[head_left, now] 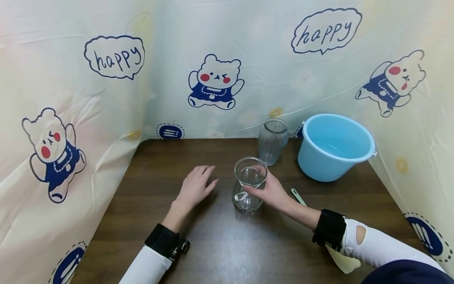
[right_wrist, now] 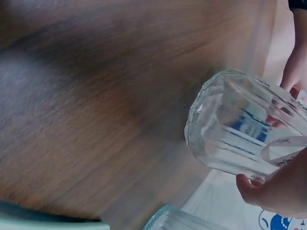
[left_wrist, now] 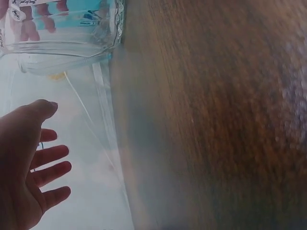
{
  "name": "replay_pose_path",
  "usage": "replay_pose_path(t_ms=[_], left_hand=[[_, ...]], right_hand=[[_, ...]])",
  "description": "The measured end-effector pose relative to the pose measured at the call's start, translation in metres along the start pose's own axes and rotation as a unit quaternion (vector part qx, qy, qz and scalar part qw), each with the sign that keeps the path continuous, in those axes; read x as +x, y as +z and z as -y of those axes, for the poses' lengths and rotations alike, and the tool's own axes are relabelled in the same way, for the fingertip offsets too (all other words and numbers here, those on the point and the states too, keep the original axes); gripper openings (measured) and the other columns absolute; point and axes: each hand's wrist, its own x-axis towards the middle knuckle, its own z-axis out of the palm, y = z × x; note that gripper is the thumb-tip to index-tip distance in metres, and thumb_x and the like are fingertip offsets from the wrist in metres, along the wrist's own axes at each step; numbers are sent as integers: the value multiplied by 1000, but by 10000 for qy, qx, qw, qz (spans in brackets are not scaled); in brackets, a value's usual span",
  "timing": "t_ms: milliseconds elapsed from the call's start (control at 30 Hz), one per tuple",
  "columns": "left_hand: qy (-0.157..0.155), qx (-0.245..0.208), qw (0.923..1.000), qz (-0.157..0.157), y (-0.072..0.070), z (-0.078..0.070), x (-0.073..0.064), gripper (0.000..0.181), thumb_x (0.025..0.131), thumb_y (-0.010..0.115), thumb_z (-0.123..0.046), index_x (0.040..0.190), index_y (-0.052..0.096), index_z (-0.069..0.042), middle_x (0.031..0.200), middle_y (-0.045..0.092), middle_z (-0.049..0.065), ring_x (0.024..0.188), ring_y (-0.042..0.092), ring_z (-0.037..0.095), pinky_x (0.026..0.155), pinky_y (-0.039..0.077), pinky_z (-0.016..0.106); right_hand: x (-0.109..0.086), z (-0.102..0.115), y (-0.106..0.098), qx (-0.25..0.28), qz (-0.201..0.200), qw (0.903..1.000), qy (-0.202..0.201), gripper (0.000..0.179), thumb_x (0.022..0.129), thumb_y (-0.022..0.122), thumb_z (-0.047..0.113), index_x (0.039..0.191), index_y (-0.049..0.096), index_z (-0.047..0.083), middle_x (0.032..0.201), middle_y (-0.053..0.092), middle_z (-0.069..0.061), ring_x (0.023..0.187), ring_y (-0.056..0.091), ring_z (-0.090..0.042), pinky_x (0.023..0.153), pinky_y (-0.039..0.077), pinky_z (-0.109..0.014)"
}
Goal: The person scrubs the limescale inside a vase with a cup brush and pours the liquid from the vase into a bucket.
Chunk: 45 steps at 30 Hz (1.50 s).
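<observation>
A clear ribbed glass vase with a white printed ribbon round its neck stands mid-table. My right hand grips its neck from the right, thumb in front. The right wrist view shows the vase's faceted base close to the tabletop. My left hand hovers left of the vase, apart from it, fingers relaxed and holding nothing. In the left wrist view that hand has its fingers spread below the vase in the picture. Behind the right hand stands a second, taller glass vase.
A light blue bucket stands at the back right. A pale green handle lies beside the right forearm, and a pale yellow flat piece shows beneath it; the forearm hides whatever lies between. Printed curtains border the brown wooden table.
</observation>
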Motion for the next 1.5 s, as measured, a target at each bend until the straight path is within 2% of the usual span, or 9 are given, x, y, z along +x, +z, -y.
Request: replay_pose_path(t_ms=[167,333,567,800,1067,1167,1367,1433,1500], left_hand=[[92,129,9999,-39,-2,-4,0,42,93,60,-36,125,63,-9,115,66,10,111,55,26,95,48,44],[157,199,9997,-23,-5,-8,-4,40,93,61,-34,123,65,-8,113,68,10,109,57,26,94,49,44],[191,352,9992,-87,-7,-6,-5,39,93,60,-34,123,65,-10,113,67,9,110,56,26,98,47,43],[321,426,9985,-140,-4,-5,-3,38,93,60,-34,122,66,-9,111,67,10,110,56,27,101,45,45],[423,454,9976,-300,-1,-3,0,41,92,62,-35,123,65,-9,114,67,11,115,55,28,103,42,52],[364,381,9982,-277,-1,-2,1,44,92,61,-38,126,64,-9,119,66,12,121,51,30,104,39,54],[156,357,9992,35,-2,-3,2,52,95,53,-48,133,60,-13,131,61,12,131,43,32,109,32,57],[110,389,9991,119,-2,-3,2,54,96,51,-50,135,58,-14,133,60,12,132,42,31,109,31,57],[72,365,9992,159,-1,-3,3,55,96,51,-50,137,57,-14,134,59,12,133,41,31,110,30,57]], right_hand=[[-1,2,-5,-214,-18,9996,207,70,75,77,50,132,48,21,129,61,-4,115,55,-18,97,47,-50],[-8,5,-19,-254,-164,9994,145,69,75,78,49,131,51,19,125,64,-4,113,57,-17,95,48,-48],[-22,11,-65,-307,-542,9980,-86,66,78,77,41,133,52,13,124,65,-10,114,57,-23,94,46,-49],[-51,0,-117,-861,-951,9917,111,64,81,76,37,133,53,7,124,63,-19,113,57,-32,90,47,-55],[-87,-10,-174,-1395,-1231,9799,727,72,85,72,36,142,41,2,130,56,-30,115,52,-44,83,48,-63],[-97,-15,-193,-1667,-1201,9740,954,74,87,70,38,143,40,0,128,55,-32,110,53,-42,76,51,-58],[-114,-24,-231,-2109,-1566,9542,1433,68,83,73,39,134,49,0,116,61,-23,91,46,3,71,43,-35],[-116,-26,-242,-2013,-1748,9513,1545,71,85,72,36,137,44,-2,119,57,-24,92,46,-1,74,42,-38],[-117,-26,-254,-1978,-1874,9466,1721,75,87,70,35,141,38,-5,122,51,-30,99,51,-19,76,46,-49]])
